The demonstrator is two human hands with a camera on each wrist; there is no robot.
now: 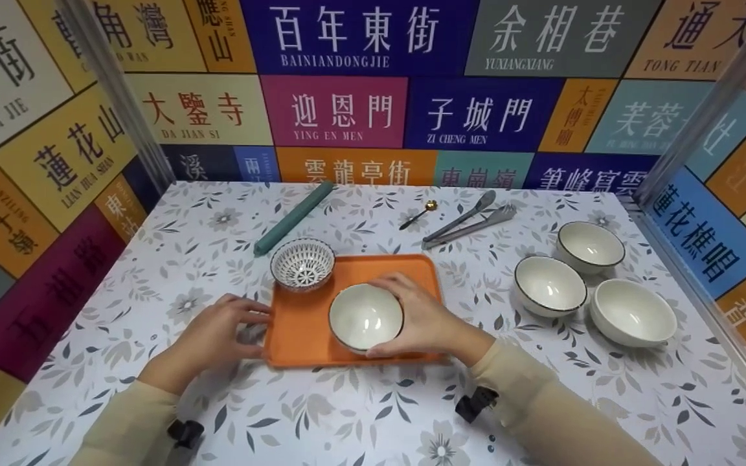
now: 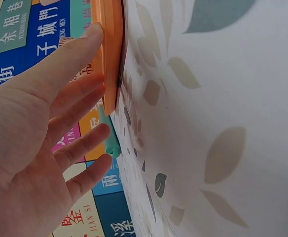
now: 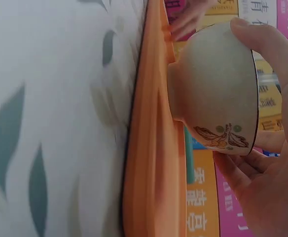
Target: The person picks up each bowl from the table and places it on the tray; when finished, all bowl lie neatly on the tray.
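My right hand (image 1: 421,317) grips a cream bowl (image 1: 366,317) by its sides, thumb at the near side and fingers at the far side. The bowl is upright at the orange tray (image 1: 302,323); in the right wrist view its foot is at the tray's surface, and a leaf motif shows on its wall. A patterned bowl (image 1: 303,265) with dark marks stands at the tray's far left corner. My left hand (image 1: 217,333) is at the tray's left edge. Its thumb and some fingertips touch the rim, with the fingers fairly straight in the left wrist view.
To the right stand three cream bowls: a far one (image 1: 590,247), a left one (image 1: 550,286) and a near one (image 1: 633,313). Behind the tray lie a green rolled cloth or mat (image 1: 294,218), a small gold-ended spoon (image 1: 418,215) and metal tongs (image 1: 467,223). Printed panels (image 1: 340,111) border the table.
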